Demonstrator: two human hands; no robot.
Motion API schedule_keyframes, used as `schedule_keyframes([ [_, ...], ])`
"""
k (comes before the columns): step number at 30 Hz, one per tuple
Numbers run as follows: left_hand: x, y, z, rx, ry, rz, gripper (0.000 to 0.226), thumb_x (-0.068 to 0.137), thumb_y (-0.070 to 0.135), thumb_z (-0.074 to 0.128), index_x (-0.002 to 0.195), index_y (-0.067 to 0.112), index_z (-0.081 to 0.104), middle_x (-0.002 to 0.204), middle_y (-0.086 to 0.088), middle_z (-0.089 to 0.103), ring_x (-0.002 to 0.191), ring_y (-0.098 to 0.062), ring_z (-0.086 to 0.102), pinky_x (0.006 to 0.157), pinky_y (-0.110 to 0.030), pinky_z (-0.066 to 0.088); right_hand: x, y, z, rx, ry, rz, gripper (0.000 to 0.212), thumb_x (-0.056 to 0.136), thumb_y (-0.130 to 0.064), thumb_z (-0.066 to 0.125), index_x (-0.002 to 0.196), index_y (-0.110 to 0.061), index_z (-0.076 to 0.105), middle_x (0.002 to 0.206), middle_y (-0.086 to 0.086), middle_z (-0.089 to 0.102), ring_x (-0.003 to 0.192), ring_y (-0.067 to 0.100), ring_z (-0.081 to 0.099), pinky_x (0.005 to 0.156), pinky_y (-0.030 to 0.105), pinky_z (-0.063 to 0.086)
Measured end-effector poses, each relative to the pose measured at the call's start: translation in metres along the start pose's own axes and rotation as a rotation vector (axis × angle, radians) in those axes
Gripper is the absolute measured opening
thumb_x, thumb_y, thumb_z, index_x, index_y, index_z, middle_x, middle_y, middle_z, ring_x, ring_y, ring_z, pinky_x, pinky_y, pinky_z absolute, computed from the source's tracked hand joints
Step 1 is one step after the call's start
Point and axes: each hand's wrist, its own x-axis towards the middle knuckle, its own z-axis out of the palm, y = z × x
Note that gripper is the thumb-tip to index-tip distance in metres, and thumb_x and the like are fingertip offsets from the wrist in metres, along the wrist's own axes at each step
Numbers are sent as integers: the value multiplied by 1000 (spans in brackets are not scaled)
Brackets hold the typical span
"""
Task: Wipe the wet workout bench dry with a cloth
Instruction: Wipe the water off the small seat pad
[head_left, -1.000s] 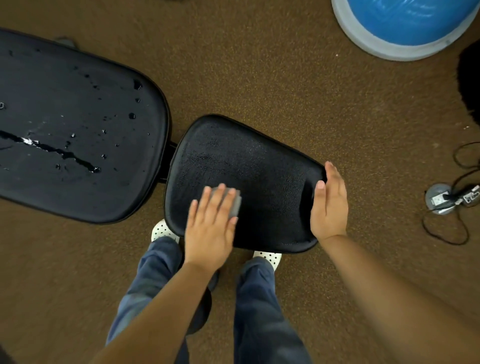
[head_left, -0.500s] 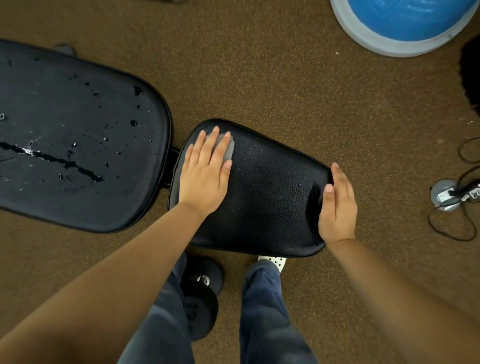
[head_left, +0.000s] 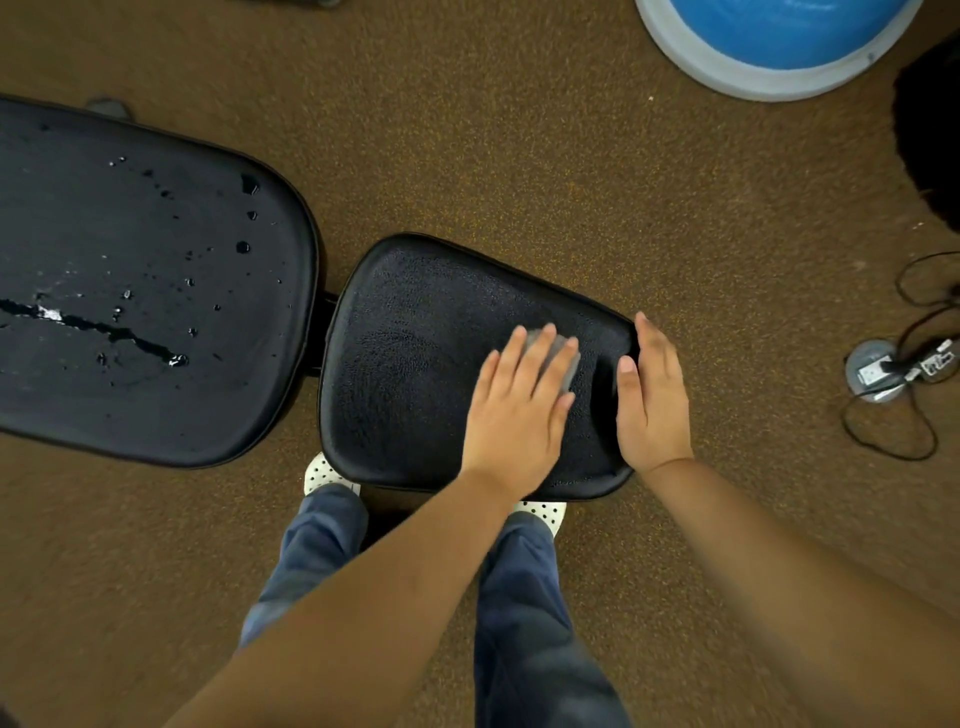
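Note:
The black workout bench has two pads. The small seat pad (head_left: 415, 364) lies in the middle of the view and looks matt. The long back pad (head_left: 156, 312) to its left carries water drops and a thin streak of water. My left hand (head_left: 519, 405) lies flat, fingers straight, pressing a grey cloth (head_left: 569, 358) onto the right part of the seat pad; only the cloth's edge shows past my fingertips. My right hand (head_left: 654, 400) rests flat with straight fingers on the seat pad's right edge, close beside the left hand.
Brown carpet surrounds the bench. A blue and grey balance ball (head_left: 779, 47) sits at the top right. A floor socket (head_left: 872, 369) with black cables lies at the right. My legs and white perforated shoes (head_left: 324, 475) stand under the seat pad's near edge.
My left hand has slid the cloth from the seat pad's far left corner across to its right side, next to my right hand. My right hand stays on the pad's right edge.

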Motion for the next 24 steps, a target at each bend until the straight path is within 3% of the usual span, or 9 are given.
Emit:
schedule_keyframes([
  [7, -60, -16, 9, 126, -95, 145, 52, 101, 39, 29, 150, 23, 26, 155, 0, 30, 144, -22, 22, 116, -38, 17, -1, -2, -1, 11, -5, 13, 62, 97, -44, 20, 149, -11, 25, 153, 8, 30, 142, 16, 23, 111, 14, 12],
  [13, -79, -71, -11, 76, 29, -178, 51, 99, 39, 30, 148, 23, 30, 154, -1, 33, 145, -23, 20, 116, -37, 11, -1, -1, 2, 8, 17, 14, 62, 97, -43, 22, 149, -10, 26, 152, 9, 32, 142, 21, 25, 114, 27, 18],
  [20, -28, -101, -32, -2, 166, -376, 53, 100, 38, 25, 149, 17, 29, 155, -7, 29, 145, -30, 17, 116, -47, 15, -1, 1, 5, 17, 28, 26, 64, 96, -46, 20, 149, -11, 26, 151, 10, 33, 141, 22, 25, 114, 29, 19],
  [24, 13, -107, -41, -32, 211, -397, 52, 101, 37, 25, 149, 18, 28, 156, -7, 26, 146, -32, 15, 117, -47, 15, -2, 1, 3, 76, 41, 31, 64, 95, -47, 22, 148, -13, 28, 150, 10, 34, 140, 21, 28, 113, 27, 20],
])
